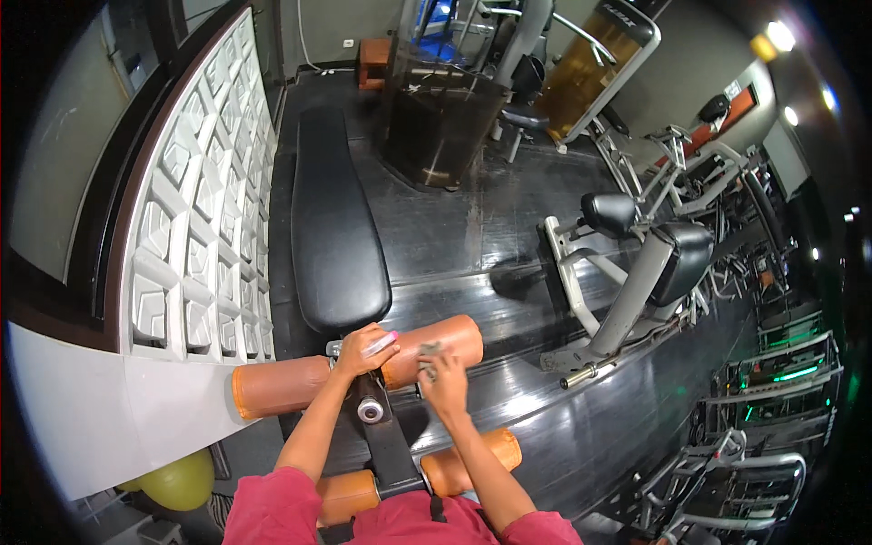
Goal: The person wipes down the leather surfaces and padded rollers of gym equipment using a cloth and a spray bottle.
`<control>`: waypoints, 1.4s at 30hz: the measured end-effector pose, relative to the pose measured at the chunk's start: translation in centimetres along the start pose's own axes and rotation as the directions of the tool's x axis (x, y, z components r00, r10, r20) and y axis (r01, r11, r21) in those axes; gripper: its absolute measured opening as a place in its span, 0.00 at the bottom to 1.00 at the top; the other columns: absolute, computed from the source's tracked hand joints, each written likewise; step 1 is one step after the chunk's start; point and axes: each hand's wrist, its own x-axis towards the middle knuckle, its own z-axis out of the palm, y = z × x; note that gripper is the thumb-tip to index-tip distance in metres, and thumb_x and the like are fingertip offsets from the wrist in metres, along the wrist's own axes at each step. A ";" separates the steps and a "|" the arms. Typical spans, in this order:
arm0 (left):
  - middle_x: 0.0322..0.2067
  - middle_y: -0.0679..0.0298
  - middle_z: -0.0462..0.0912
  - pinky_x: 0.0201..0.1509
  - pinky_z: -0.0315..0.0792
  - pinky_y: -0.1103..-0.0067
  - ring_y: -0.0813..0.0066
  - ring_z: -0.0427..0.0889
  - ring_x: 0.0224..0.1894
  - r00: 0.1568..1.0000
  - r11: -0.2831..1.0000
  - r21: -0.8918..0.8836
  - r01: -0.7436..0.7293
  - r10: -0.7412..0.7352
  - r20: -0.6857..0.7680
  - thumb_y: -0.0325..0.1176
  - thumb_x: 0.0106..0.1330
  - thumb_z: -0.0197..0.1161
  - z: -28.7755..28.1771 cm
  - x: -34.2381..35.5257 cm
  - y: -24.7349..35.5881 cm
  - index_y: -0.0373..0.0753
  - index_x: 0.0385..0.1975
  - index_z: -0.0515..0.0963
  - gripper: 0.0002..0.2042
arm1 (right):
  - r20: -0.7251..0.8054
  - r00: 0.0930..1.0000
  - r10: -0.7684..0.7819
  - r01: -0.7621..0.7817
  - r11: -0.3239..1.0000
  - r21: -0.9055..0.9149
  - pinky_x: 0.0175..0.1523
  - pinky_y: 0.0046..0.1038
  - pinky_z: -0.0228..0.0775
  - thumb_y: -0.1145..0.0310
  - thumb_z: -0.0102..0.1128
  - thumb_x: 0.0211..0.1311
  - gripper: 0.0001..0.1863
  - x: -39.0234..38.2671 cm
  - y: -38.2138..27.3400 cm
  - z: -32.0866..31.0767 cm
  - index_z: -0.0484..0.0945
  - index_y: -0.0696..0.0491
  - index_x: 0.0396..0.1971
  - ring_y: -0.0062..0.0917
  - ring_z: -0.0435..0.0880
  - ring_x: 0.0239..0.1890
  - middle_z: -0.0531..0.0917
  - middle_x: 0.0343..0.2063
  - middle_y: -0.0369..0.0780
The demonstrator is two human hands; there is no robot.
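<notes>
My left hand (363, 351) is closed around a small whitish item with a pink end (383, 342), perhaps a bottle; its kind is not clear. It rests above the metal joint between two brown-orange foam rollers of an exercise bench. In my right hand (443, 386) is a crumpled greyish cloth (430, 357), against the right upper roller (459, 341). The left upper roller (280, 385) lies beyond my left forearm. Closer to me, a lower left roller (345, 498) and a lower right roller (495, 454) flank the black metal post (389, 450).
The bench's long black pad (336, 232) stretches away ahead. A white lattice wall (195, 218) stands along the left, with a green exercise ball (182, 480) near its foot. A grey-framed machine with black pads (627, 291) stands to the right, and more gym machines line the far right.
</notes>
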 end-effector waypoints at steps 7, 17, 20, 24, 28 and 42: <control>0.33 0.59 0.85 0.38 0.77 0.72 0.60 0.84 0.33 1.000 1.000 -0.011 -0.022 0.022 -0.012 0.51 0.53 0.76 -0.5 -0.3 -0.5 0.40 0.37 0.86 0.21 | 0.110 0.975 -0.191 0.187 0.981 0.049 0.54 0.39 0.74 0.69 0.69 0.51 0.17 -0.6 -0.9 0.8 0.83 0.43 0.44 0.42 0.77 0.48 0.81 0.42 0.39; 0.30 0.59 0.83 0.37 0.75 0.71 0.61 0.82 0.30 0.998 0.999 -0.014 0.033 -0.033 0.046 0.53 0.50 0.78 -1.1 -0.2 0.1 0.38 0.35 0.84 0.24 | -0.096 0.981 0.167 -0.171 0.985 -0.030 0.54 0.38 0.69 0.70 0.66 0.52 0.10 1.8 7.4 -5.3 0.85 0.48 0.37 0.43 0.78 0.47 0.84 0.42 0.42; 0.29 0.58 0.82 0.36 0.75 0.70 0.60 0.82 0.30 0.997 0.998 0.016 0.060 -0.061 0.041 0.52 0.51 0.77 -0.3 -0.7 -1.5 0.38 0.35 0.83 0.23 | -0.117 0.989 0.085 -0.081 0.996 0.035 0.56 0.41 0.70 0.70 0.67 0.53 0.14 1.1 4.1 -3.1 0.84 0.45 0.42 0.43 0.77 0.48 0.83 0.45 0.42; 0.28 0.59 0.81 0.36 0.74 0.70 0.60 0.81 0.31 0.998 0.999 -0.005 0.054 -0.054 0.012 0.51 0.56 0.75 -0.1 -0.7 -1.0 0.38 0.37 0.84 0.21 | 0.095 0.993 -0.069 0.060 0.993 0.098 0.59 0.39 0.69 0.68 0.68 0.52 0.14 -0.5 -1.0 0.8 0.85 0.45 0.40 0.41 0.78 0.46 0.83 0.42 0.41; 0.31 0.59 0.81 0.37 0.74 0.70 0.60 0.82 0.32 0.999 0.998 -0.031 0.047 -0.047 -0.023 0.49 0.58 0.74 0.0 -0.5 -0.6 0.39 0.37 0.84 0.19 | 0.180 0.981 -0.065 0.044 0.992 0.115 0.58 0.38 0.71 0.68 0.69 0.51 0.14 -0.3 -0.7 0.2 0.85 0.44 0.41 0.41 0.78 0.47 0.82 0.43 0.40; 0.29 0.60 0.84 0.34 0.75 0.69 0.56 0.84 0.30 0.989 0.995 -0.049 0.092 -0.097 -0.109 0.44 0.58 0.74 0.8 -0.4 -1.5 0.41 0.34 0.86 0.14 | -0.075 0.996 0.045 -0.042 0.998 0.036 0.53 0.39 0.73 0.64 0.68 0.51 0.12 1.6 3.0 -0.5 0.87 0.46 0.39 0.43 0.80 0.47 0.83 0.39 0.44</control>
